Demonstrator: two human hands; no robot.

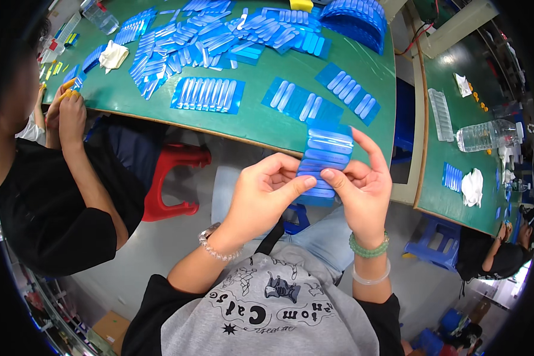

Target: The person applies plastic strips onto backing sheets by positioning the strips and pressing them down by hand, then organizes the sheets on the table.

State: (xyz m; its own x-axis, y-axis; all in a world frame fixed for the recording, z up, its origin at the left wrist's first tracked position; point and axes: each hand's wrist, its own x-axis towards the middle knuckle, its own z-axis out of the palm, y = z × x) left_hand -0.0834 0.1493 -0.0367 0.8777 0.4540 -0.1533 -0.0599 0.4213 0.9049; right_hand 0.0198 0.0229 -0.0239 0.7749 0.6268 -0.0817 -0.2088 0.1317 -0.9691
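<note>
A blue film sheet (328, 145) carrying a row of long, rounded, glossy strips is held up in front of me, off the table's near edge. My left hand (266, 193) pinches its left side, thumb on the face. From the other side my right hand (365, 190) grips it too, thumb pressed on the strips and fingers behind. Beyond it on the green table lie two similar sheets with gaps in their rows, a middle sheet (301, 99) and a right sheet (348, 94). Further left is a fuller sheet (207, 95).
A big heap of blue sheets (202, 44) covers the far part of the green table (252, 127). A curved stack (356, 24) stands at its far right. At left a co-worker (59, 178) handles small pieces by a white cloth (113, 56). A red stool (175, 181) stands between us.
</note>
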